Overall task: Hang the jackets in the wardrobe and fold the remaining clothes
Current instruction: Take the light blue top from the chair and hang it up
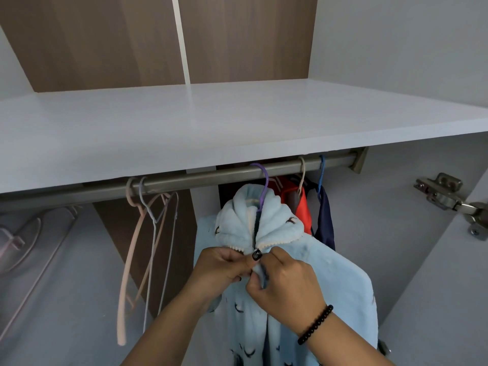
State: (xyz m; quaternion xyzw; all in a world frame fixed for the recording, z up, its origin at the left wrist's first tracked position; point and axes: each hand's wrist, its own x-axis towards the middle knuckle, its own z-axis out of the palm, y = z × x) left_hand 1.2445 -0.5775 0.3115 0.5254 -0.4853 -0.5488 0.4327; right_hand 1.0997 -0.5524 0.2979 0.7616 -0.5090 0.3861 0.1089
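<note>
A fluffy light blue jacket (330, 265) hangs on a purple hanger (264, 180) from the wardrobe's metal rail (211, 178). My left hand (221, 268) pinches the left front edge just below the collar. My right hand (285, 281), with a black bead bracelet on the wrist, pinches the right front edge against it at the dark button. Behind this jacket hang a red garment (299, 204) on a beige hanger and a navy garment (326, 220) on a blue hanger.
Several bare hangers (148, 233) hang on the rail to the left. A white shelf (184, 122) runs above the rail. At the right are the open wardrobe door (435, 299) and its metal hinge (449, 196).
</note>
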